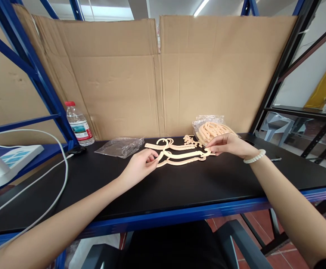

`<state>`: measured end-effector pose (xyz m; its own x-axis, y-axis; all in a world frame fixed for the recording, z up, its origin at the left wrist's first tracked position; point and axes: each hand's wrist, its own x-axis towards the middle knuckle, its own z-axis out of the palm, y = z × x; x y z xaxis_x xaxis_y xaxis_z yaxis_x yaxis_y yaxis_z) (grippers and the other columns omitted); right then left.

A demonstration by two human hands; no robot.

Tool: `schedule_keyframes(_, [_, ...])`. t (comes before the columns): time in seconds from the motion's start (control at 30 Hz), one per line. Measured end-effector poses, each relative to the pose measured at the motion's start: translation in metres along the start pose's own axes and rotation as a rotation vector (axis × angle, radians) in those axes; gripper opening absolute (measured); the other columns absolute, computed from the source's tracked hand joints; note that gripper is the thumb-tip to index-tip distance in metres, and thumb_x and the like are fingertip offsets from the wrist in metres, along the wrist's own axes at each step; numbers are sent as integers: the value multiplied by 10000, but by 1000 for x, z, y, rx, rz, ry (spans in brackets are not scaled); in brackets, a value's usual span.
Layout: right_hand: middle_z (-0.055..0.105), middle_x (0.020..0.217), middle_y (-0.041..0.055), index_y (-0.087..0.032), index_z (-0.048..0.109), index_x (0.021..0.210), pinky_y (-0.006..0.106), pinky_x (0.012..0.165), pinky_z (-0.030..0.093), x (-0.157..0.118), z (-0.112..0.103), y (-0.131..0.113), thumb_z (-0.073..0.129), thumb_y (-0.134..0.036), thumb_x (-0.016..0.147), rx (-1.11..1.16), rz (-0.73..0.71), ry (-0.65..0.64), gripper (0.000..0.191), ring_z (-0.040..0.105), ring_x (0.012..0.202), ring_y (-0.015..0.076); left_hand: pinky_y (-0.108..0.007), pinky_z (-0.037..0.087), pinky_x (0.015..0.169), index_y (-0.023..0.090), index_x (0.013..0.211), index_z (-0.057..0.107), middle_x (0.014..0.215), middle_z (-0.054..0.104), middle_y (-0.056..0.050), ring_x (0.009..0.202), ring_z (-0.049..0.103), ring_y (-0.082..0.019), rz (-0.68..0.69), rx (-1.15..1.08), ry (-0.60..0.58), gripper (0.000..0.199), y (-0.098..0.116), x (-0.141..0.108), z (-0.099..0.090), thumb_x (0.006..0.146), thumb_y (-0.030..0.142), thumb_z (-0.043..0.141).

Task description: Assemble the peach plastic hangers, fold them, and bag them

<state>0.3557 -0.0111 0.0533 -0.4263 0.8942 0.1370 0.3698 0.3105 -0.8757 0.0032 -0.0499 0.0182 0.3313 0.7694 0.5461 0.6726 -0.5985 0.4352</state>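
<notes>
My left hand (143, 162) pinches the left end of a cream plastic hanger piece (183, 155) above the black tabletop. At its right end, my right hand (223, 145) holds the same piece between thumb and fingers. Under and behind it lie more hanger pieces (182, 147), partly overlapped. A small cluster of cream parts (190, 140) sits just behind. Close behind my right hand is an open clear bag (213, 129) full of curved cream pieces.
A flat clear bag (120, 147) lies left of the hangers. A water bottle (79, 125) with a red cap stands at the back left, near a white cable (65, 175). Cardboard (118, 82) closes off the back. The table's blue front edge (163, 218) is near my body.
</notes>
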Motion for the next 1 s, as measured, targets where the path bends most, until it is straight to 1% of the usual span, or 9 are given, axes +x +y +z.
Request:
schedule_keyframes(0.07, [692,769,51,-155,732,821,322,679,498,2,-2,3,769,-479,646,-197,-32,-39,370,621,702,186,-222,481,597,196,868,620,747,573,5,651,553,-115,19,23,-62,104,0,-2,2,819,252,546])
schedule_keyframes(0.17, [706,760,52,-167,713,785,315,707,490,6,1,9,724,-466,679,-380,-23,-114,317,648,754,218,-230,482,637,203,877,626,787,582,3,695,565,-122,46,97,-142,98,1,-5,4,818,221,550])
schedule_keyframes(0.3, [696,709,47,-168,672,746,300,663,482,10,7,15,673,-385,693,-522,16,-106,222,652,707,217,-242,454,654,200,816,618,764,579,8,741,564,-141,133,261,-194,74,3,-7,5,822,189,545])
schedule_keyframes(0.43, [688,727,43,-172,671,734,292,647,462,12,10,18,627,-310,718,-656,-5,-104,146,637,711,207,-230,435,623,201,840,620,759,567,10,714,560,-133,156,323,-223,108,3,-6,4,841,177,515])
schedule_keyframes(0.53, [682,725,37,-176,666,726,283,642,464,14,11,21,604,-244,723,-693,-20,-55,92,632,704,198,-231,443,646,208,872,625,824,591,2,779,584,-143,165,353,-222,122,1,-6,3,845,176,511])
schedule_keyframes(0.7, [664,721,35,-170,646,770,287,677,482,17,15,24,543,-152,729,-707,-87,145,112,626,700,189,-261,467,736,218,944,622,921,620,-4,898,588,-169,162,350,-181,156,1,-6,3,831,169,526])
schedule_keyframes(0.8, [665,779,46,-165,660,847,294,689,481,16,18,20,596,-249,763,-673,-131,81,135,612,734,191,-285,472,744,223,982,614,967,621,-14,932,575,-189,155,357,-194,164,4,-6,3,834,225,544])
schedule_keyframes(0.9, [663,910,80,-148,680,954,308,683,472,14,22,16,670,-418,741,-654,-158,-49,345,589,786,211,-317,469,790,220,1016,597,1018,615,-30,956,558,-205,156,354,-194,189,6,-6,2,837,246,540])
schedule_keyframes(1.0, [647,992,99,-143,677,1037,323,702,463,13,26,15,696,-484,709,-680,-194,-113,474,576,815,226,-319,463,792,213,1003,576,1019,619,-32,944,551,-201,168,349,-198,177,5,-5,0,847,200,494])
